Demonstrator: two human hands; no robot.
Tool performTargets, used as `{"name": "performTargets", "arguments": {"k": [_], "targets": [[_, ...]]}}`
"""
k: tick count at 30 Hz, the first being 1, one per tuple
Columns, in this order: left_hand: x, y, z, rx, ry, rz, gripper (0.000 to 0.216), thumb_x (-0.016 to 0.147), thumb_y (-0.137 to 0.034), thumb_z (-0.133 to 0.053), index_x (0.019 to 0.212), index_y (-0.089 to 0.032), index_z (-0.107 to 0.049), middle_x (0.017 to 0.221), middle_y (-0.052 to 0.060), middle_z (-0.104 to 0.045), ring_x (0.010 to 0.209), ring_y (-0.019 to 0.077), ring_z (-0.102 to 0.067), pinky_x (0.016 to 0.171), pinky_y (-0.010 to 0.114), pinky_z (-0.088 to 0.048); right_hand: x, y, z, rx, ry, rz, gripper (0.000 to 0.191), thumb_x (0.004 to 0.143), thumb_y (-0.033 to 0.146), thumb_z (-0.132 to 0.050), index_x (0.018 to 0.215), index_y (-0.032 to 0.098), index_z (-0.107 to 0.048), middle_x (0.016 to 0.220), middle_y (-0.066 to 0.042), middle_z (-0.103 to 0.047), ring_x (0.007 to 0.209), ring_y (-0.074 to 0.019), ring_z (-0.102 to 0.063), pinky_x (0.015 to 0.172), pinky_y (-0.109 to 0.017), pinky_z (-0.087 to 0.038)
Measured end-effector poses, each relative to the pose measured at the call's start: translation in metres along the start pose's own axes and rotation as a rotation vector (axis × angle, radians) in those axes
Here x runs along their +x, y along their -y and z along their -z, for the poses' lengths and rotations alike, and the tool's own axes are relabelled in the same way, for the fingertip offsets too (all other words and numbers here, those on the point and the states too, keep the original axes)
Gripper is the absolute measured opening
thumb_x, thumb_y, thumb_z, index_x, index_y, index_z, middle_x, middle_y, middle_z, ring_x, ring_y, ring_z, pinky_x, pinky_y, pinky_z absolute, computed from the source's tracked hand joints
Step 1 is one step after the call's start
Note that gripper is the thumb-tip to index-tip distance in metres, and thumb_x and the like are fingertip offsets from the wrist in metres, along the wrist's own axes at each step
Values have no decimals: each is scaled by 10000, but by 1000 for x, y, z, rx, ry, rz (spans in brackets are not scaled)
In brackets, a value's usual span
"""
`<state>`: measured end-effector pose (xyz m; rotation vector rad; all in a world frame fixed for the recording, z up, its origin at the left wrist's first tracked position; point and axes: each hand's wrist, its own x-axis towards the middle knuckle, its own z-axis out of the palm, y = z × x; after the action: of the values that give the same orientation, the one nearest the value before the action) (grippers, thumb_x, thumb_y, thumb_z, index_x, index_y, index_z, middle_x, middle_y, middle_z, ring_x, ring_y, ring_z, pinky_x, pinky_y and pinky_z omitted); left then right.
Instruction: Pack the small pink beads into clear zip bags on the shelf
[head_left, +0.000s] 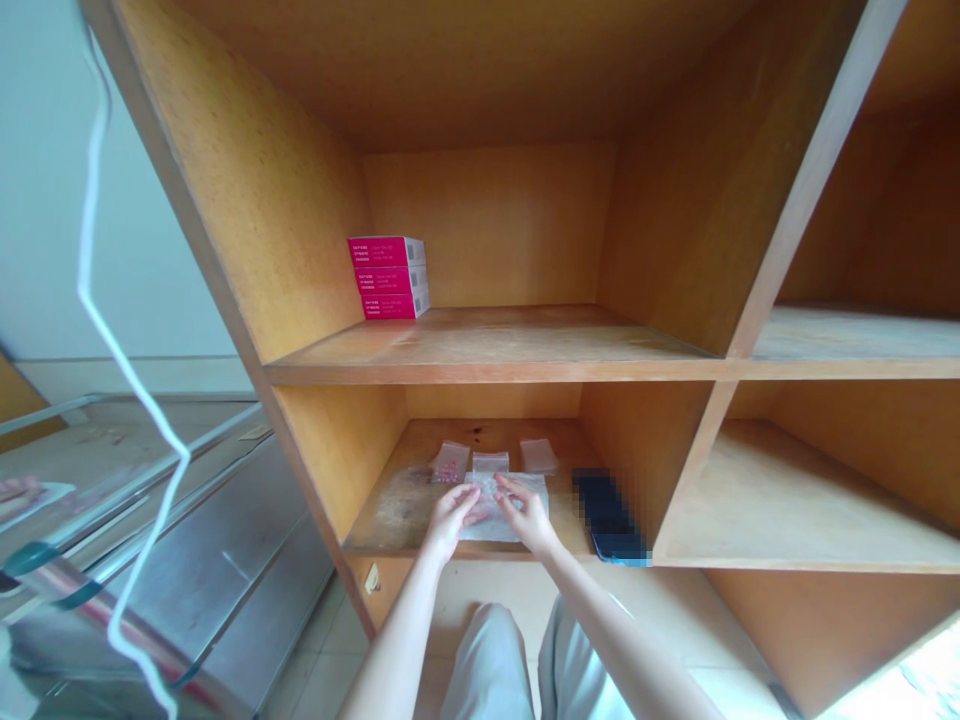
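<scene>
Both hands work over a white sheet (pixel 491 527), paper or tissue, near the front edge of the lower shelf. My left hand (pixel 454 513) is at the sheet's left side, its fingers drawn together; anything between them is too small to make out. Opposite it, my right hand (pixel 526 513) bends its fingers inward over the sheet, fingertips close together, and what they grip cannot be made out. Just behind the sheet lies a small clear plastic bag (pixel 490 462). A bag with small pink pieces (pixel 450 466) lies to the left, and another clear bag (pixel 538 456) to the right.
Pink boxes (pixel 388 280) are stacked on the upper shelf (pixel 510 335). A dark, pixelated flat object (pixel 611 520) lies right of the sheet. Wooden dividers (pixel 694 490) wall the compartment. A white cable (pixel 142 385) hangs at left beside a metal table (pixel 247 530).
</scene>
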<state>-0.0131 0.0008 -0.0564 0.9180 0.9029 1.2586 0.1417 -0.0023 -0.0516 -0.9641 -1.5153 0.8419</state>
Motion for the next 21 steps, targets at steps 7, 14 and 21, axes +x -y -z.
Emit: {"name": "performTargets", "arguments": {"k": [7, 14, 21], "targets": [[2, 1, 2, -23, 17, 16, 326, 691, -330, -652, 926, -123, -560, 887, 132, -682, 837, 217, -652, 799, 349, -502, 47, -22, 32, -55, -230, 11, 359, 741, 396, -545, 999, 156, -614, 1052, -118, -625, 986, -222, -571, 873, -380, -421], [5, 3, 4, -21, 24, 34, 306, 695, -325, -647, 907, -119, -566, 883, 131, -687, 829, 217, -655, 770, 330, -512, 85, -67, 60, -309, -276, -35, 283, 699, 302, -556, 937, 160, -615, 922, -85, -657, 876, -213, -603, 825, -386, -432], [3, 0, 3, -23, 27, 26, 291, 686, -307, -653, 898, -123, -578, 873, 123, -688, 841, 221, -652, 791, 339, -507, 67, -56, 58, -847, -309, -64, 357, 774, 276, -471, 1094, 159, -578, 1184, -139, -525, 1112, -273, -449, 902, -425, -346]]}}
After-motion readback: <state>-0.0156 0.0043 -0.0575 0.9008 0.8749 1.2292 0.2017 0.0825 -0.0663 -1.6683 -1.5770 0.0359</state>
